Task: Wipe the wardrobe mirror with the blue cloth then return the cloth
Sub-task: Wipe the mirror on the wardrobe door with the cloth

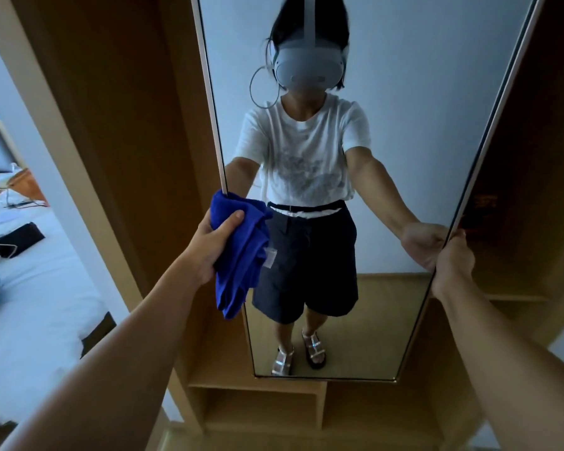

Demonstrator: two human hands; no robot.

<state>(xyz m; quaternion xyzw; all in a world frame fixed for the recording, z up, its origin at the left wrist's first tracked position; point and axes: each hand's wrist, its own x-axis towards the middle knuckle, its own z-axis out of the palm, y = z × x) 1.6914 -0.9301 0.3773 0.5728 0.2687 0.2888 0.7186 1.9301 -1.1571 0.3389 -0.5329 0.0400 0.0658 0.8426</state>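
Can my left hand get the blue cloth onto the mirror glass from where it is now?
Probably yes: the left hand grips the blue cloth at the mirror's left edge, nothing between.

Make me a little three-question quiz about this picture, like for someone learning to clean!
1. True or false: the left hand grips the blue cloth.
2. What is the right hand holding? A) the mirror's right edge B) a spray bottle C) a phone
3. Fill in: the cloth is bunched against the mirror's ____ edge.

Key: 1 true. 2 A. 3 left.
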